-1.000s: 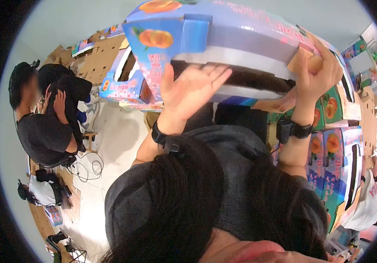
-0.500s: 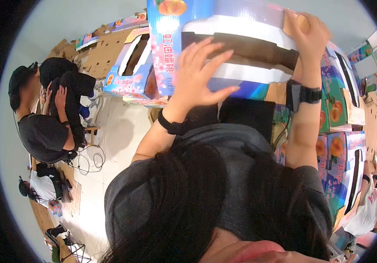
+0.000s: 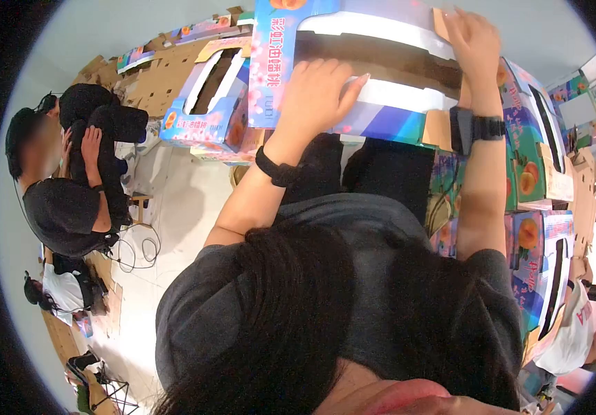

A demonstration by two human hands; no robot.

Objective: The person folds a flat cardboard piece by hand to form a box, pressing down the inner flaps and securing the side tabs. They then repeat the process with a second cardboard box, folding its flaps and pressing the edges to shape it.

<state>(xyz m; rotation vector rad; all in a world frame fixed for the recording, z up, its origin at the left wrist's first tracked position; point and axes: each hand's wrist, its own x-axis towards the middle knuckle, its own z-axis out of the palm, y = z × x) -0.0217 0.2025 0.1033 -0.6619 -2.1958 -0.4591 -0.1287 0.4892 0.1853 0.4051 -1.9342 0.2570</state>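
Observation:
A blue printed fruit carton [image 3: 388, 117] with peach pictures is held up in front of me, above a stack of similar cartons [image 3: 540, 207]. My left hand [image 3: 319, 97] lies flat against the carton's near side, fingers spread. At the carton's upper right corner, my right hand [image 3: 471, 41] grips a brown cardboard edge. Both wrists wear black bands. My dark hair and grey shirt fill the lower part of the view.
Another open blue carton [image 3: 208, 104] sits to the left on flattened brown cardboard [image 3: 152, 83]. A person in black [image 3: 69, 200] sits at left on the pale floor, cables beside them. Another person in white [image 3: 575, 332] is at lower right.
I have pushed the carton further away and lower, onto the stack. My left hand slid up along its side; my right hand stayed on the upper corner.

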